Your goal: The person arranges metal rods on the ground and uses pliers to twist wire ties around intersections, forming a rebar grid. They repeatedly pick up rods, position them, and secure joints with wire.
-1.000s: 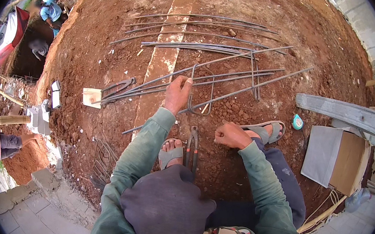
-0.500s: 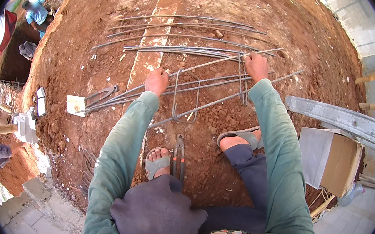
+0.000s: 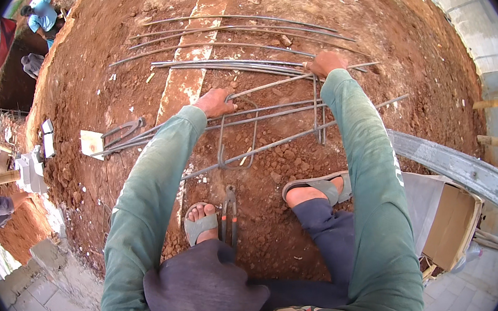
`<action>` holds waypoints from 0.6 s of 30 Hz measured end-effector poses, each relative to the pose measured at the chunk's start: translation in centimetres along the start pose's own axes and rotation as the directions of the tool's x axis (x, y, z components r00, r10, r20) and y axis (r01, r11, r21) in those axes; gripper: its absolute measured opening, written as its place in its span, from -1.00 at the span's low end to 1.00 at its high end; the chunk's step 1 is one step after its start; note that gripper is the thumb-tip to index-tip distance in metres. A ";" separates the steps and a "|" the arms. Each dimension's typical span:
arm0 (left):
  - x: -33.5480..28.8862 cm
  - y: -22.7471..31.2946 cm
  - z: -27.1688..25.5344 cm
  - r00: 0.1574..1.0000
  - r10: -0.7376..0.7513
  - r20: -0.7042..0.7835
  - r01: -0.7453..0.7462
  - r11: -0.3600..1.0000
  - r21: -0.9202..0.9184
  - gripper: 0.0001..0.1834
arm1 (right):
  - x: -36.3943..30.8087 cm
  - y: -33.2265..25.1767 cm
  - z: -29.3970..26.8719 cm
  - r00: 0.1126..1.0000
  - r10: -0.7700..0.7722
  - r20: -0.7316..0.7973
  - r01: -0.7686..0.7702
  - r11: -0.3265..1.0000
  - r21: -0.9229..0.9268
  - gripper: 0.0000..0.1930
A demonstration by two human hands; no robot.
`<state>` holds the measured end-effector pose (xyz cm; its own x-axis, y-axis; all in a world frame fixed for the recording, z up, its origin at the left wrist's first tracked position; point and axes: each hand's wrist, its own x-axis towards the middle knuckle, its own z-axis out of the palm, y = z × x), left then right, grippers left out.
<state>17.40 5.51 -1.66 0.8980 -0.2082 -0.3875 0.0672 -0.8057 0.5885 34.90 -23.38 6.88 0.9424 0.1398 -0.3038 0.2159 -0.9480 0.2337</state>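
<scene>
My left hand (image 3: 216, 103) is closed at the left upper corner of a bent wire stirrup (image 3: 253, 138), around the end of the far steel bar (image 3: 269, 85). Farther right, my right hand (image 3: 327, 62) closes over that same bar where a second stirrup (image 3: 316, 115) meets it; its fingertips are partly hidden. Both rectangular stirrups stand upright around the bars. A near steel bar (image 3: 287, 140) runs through their lower side, and two middle bars (image 3: 281, 114) pass between. Long-handled pincers (image 3: 232, 212) with orange-marked grips lie on the soil beside my left sandal.
Several loose steel bars (image 3: 239, 64) lie beyond the frame, across a dirt-covered plank (image 3: 187, 83). Another pair of pincers (image 3: 125, 129) rests near a small pale board (image 3: 92, 144). At right are a metal channel (image 3: 462, 163) and a cardboard box (image 3: 451, 228). People work at far left.
My right hand has shifted away from me and leftward, onto the right stirrup's upper corner. My left hand has slid right along the bar to the left stirrup. The view has shifted slightly.
</scene>
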 end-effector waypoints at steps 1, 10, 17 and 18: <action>-0.1 0.2 0.0 1.000 0.015 -0.024 -0.015 1.000 0.009 -0.52 | 0.4 0.2 0.1 0.999 0.008 0.053 -0.008 1.000 -0.004 -0.49; -4.3 3.6 -1.2 0.992 0.079 -0.099 -0.077 0.997 0.025 -0.66 | -2.9 3.9 -3.7 0.939 -0.112 0.325 0.101 0.994 0.051 -0.58; -8.7 8.6 -3.0 0.965 0.142 -0.221 -0.119 0.986 0.113 -0.72 | -9.0 6.2 -7.8 0.968 -0.030 0.249 -0.018 0.982 0.187 -0.65; -8.8 9.0 -3.4 0.951 0.170 -0.258 -0.134 0.979 0.151 -0.72 | -9.2 6.9 -8.1 0.977 -0.027 0.210 -0.017 0.979 0.204 -0.65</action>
<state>11.53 1.95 9.46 0.9777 -0.1918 -0.0850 -0.1204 -0.8449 0.5212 29.78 -28.86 18.77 0.8615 0.1016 -0.4974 0.1432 -0.9886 0.0460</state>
